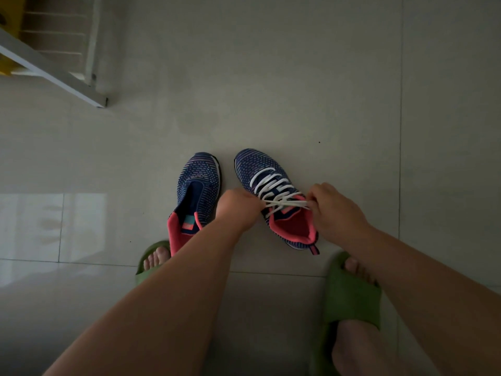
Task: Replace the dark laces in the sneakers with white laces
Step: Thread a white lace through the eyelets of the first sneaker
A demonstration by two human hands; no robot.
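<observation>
Both hands (284, 207) pull white lace (273, 185) taut across right sneaker (254, 164).

Two knit sneakers sit side by side on the tiled floor (298, 77), toes at 12 o'clock. Right sneaker (273, 191) is laced w/ the white lace (273, 183); left sneaker (196, 191) has no lace. Left hand (238, 207) and right hand (333, 210) each pinch a lace end, pulled taut toward 9 and 3 o'clock. Green slides (349, 299) at 6 o'clock.
</observation>
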